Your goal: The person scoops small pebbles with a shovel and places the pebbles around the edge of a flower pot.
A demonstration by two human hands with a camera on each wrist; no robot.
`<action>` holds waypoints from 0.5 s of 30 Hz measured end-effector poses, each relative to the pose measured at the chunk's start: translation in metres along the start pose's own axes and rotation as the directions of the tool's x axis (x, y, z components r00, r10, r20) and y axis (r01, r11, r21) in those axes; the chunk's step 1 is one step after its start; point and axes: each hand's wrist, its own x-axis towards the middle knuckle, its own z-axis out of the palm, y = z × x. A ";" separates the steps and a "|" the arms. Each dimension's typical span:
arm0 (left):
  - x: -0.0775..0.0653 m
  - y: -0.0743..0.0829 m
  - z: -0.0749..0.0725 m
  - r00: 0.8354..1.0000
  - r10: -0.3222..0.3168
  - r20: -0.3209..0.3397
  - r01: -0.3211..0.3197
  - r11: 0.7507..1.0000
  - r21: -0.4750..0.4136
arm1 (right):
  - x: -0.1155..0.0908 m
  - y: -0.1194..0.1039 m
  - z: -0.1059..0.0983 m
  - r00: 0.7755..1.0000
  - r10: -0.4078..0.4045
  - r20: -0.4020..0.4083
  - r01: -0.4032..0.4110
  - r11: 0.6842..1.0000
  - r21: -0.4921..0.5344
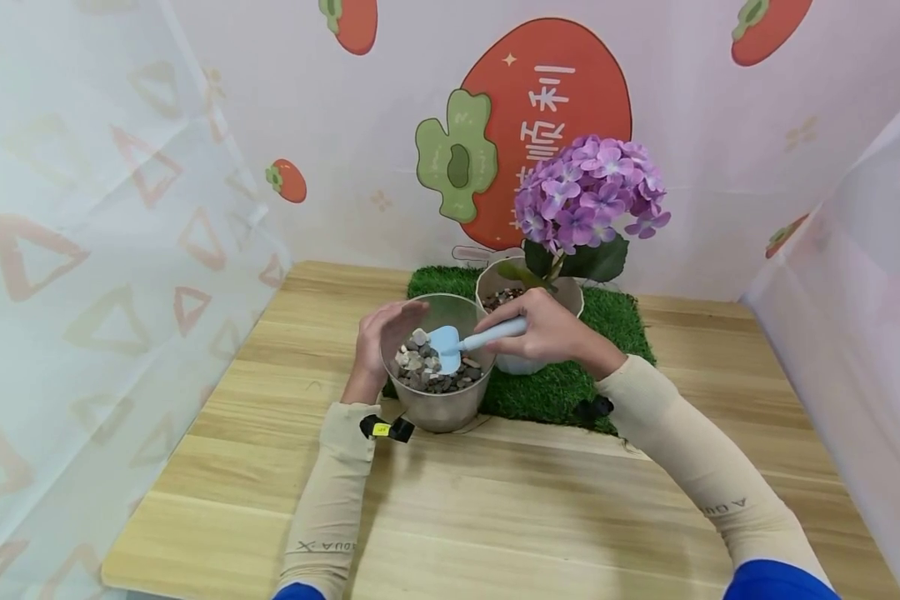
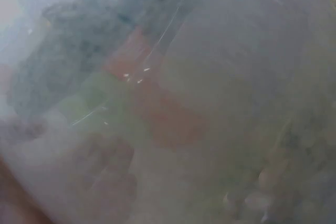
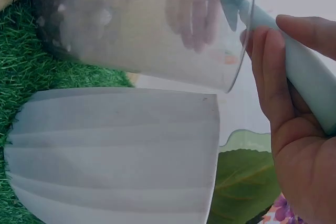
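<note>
right hand (image 1: 543, 329) pinches the handle of a light blue shovel (image 1: 487, 335), fingers and thumb round it. left hand (image 1: 377, 337) not gripping, fingers fairly straight along the outside of the clear bucket (image 1: 442, 412), left side. shovel tilted, blade inside the bucket among mixed stones (image 1: 414, 365); can't tell how many sit on it. bucket upright at the front edge of a green grass mat (image 1: 622, 325). just beside it, white pot (image 1: 521, 365) on the mat, purple flower (image 1: 592, 200) in it. wooden table (image 1: 510, 517) under. left wrist view mostly blur.
</note>
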 end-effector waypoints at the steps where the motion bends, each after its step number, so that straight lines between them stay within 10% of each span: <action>1: 0.000 -0.001 -0.001 1.000 -0.003 0.006 0.003 1.000 -0.006 | -0.002 -0.001 -0.001 1.000 0.002 -0.016 -0.002 1.000 0.008; 15: -0.002 0.007 0.011 0.998 -0.005 -0.065 0.007 0.999 0.031 | -0.028 -0.004 -0.010 0.983 0.116 -0.142 -0.107 0.992 0.071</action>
